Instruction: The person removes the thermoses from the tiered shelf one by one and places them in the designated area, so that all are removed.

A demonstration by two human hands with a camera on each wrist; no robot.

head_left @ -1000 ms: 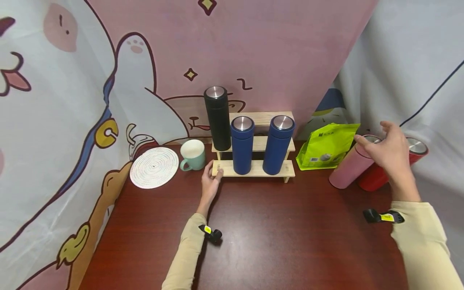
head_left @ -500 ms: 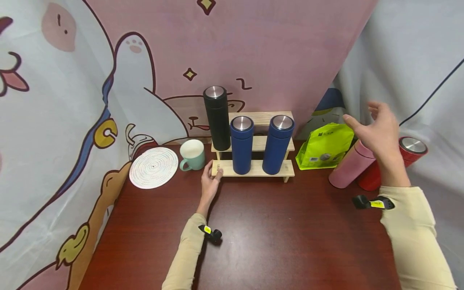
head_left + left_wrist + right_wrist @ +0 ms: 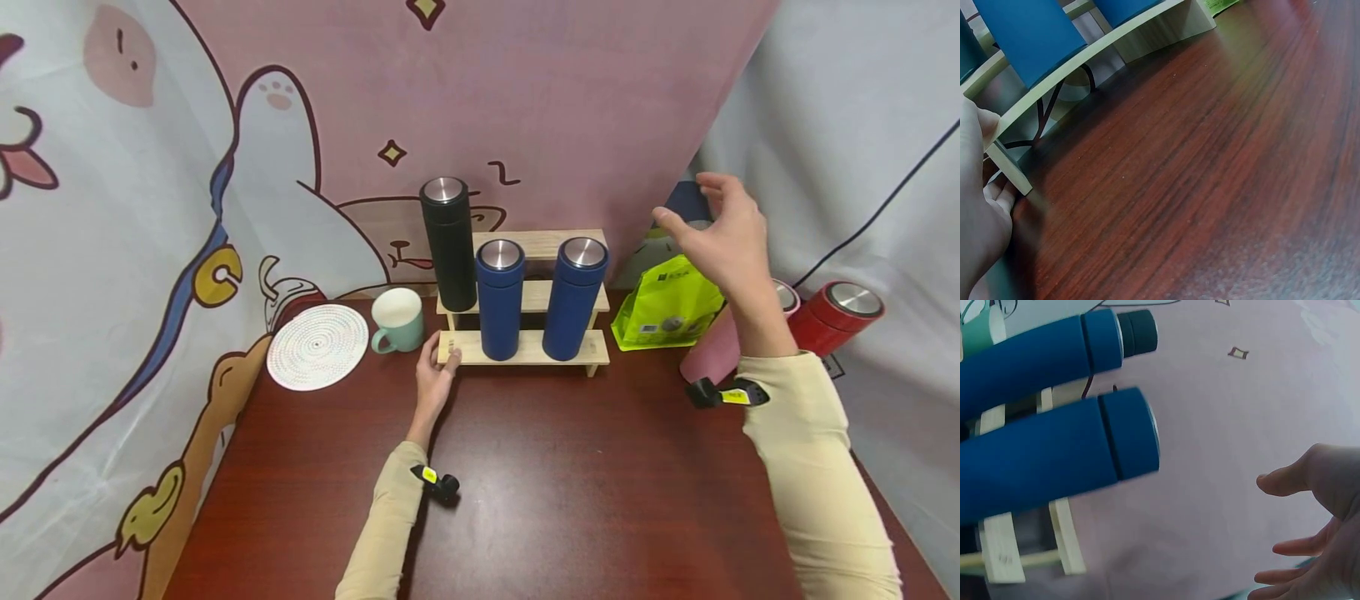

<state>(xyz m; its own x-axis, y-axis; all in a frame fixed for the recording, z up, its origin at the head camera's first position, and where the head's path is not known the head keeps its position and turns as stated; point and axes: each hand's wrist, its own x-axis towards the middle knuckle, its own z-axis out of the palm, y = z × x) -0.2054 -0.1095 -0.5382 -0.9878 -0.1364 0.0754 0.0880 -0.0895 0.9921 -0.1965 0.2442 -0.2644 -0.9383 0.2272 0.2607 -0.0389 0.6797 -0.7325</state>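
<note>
My left hand (image 3: 437,372) grips the left end of the lowest step of a wooden tiered rack (image 3: 531,356). The left wrist view shows the thumb on the step and fingers behind its leg (image 3: 1009,169). Two blue thermos bottles, a left one (image 3: 500,304) and a right one (image 3: 573,304), stand upright on that step. A taller black thermos (image 3: 450,250) stands on the step behind. My right hand (image 3: 723,237) is in the air above a lime-green pouch (image 3: 670,307), thumb and fingers spread apart, holding nothing. In the right wrist view it is apart from the nearer blue thermos (image 3: 1060,453).
A pink thermos (image 3: 712,348) and a red thermos (image 3: 836,318) stand at the right, partly behind my right arm. Left of the rack are a mint mug (image 3: 400,323) and a round white woven mat (image 3: 318,347). Printed cloth (image 3: 585,108) hangs behind the brown table (image 3: 540,483).
My right hand has moved left and away from the pink thermos's lid, to above the green pouch. My left hand and the bottles on the rack have stayed put.
</note>
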